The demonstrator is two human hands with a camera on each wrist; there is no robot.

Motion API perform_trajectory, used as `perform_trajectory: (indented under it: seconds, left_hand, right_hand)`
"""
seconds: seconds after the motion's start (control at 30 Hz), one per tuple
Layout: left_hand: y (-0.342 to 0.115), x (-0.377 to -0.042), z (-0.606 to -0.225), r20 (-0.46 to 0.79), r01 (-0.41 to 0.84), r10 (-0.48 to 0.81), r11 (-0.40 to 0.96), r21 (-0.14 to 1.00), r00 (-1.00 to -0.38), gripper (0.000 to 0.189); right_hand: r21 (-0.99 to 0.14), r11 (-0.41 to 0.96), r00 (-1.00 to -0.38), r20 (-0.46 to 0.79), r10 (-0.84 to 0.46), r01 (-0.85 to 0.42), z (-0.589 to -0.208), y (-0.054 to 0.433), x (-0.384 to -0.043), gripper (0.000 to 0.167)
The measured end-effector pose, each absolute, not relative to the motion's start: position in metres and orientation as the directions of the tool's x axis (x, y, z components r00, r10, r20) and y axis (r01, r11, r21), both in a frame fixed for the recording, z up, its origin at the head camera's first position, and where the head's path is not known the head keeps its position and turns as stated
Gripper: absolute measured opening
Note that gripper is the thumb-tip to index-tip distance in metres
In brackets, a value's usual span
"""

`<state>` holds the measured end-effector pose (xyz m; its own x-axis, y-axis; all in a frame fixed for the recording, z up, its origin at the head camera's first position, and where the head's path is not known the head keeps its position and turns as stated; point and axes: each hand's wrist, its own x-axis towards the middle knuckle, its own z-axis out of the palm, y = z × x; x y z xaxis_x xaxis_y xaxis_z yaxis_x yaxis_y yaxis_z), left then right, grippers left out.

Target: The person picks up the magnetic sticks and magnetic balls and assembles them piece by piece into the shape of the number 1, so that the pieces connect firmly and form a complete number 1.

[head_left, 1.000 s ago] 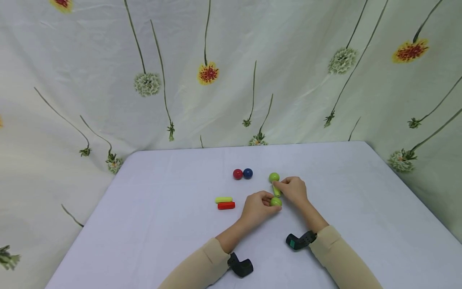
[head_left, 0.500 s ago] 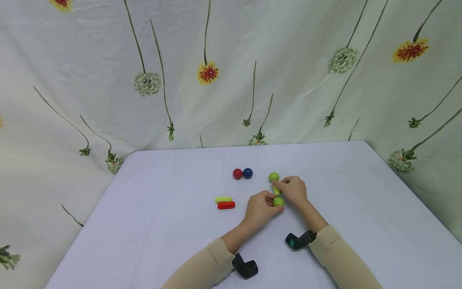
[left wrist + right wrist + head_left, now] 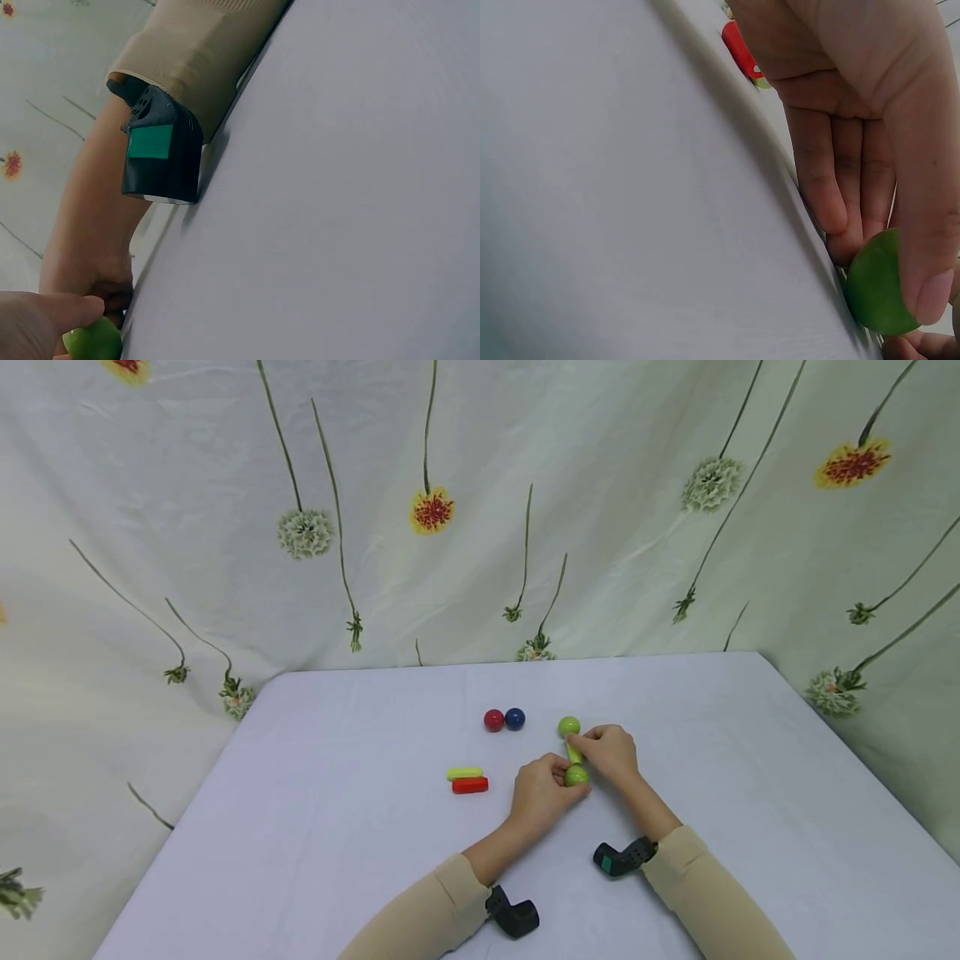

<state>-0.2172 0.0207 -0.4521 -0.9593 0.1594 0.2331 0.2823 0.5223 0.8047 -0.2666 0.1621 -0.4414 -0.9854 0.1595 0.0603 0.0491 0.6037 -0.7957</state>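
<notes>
In the head view, my left hand [image 3: 542,789] pinches a green ball [image 3: 576,776] between thumb and fingers at the near end of a light green stick [image 3: 574,754]. My right hand [image 3: 612,755] grips that stick from the right, covering part of it. A second green ball [image 3: 569,727] lies at the stick's far end, so the three pieces form a line. The left wrist view has the left thumb [image 3: 75,307] on top of the near ball [image 3: 94,341]. In the right wrist view, a thumb [image 3: 930,255] presses the same ball [image 3: 877,285].
A red ball [image 3: 493,721] and a blue ball [image 3: 515,719] sit side by side farther back. Left of the hands lie a yellow-green stick [image 3: 465,773] and a red stick [image 3: 470,786]. A white cloth [image 3: 337,827] covers the table; a flowered curtain [image 3: 600,527] hangs behind.
My left hand has shifted slightly right with the near green ball, bringing it in line with the stick's near end. The right hand has stayed in place on the stick.
</notes>
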Motion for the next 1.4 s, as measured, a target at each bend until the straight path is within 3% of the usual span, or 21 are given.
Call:
perform_trajectory:
  seconds: [1.4]
  left_hand:
    - [0.0215,-0.2158,-0.4516,0.249,0.276,0.125,0.535,0.798,-0.96,0.035]
  right_hand:
    - [-0.782,0.62,-0.984,0.051,0.169,0.065,-0.4417,0.1627,-0.2678,0.037]
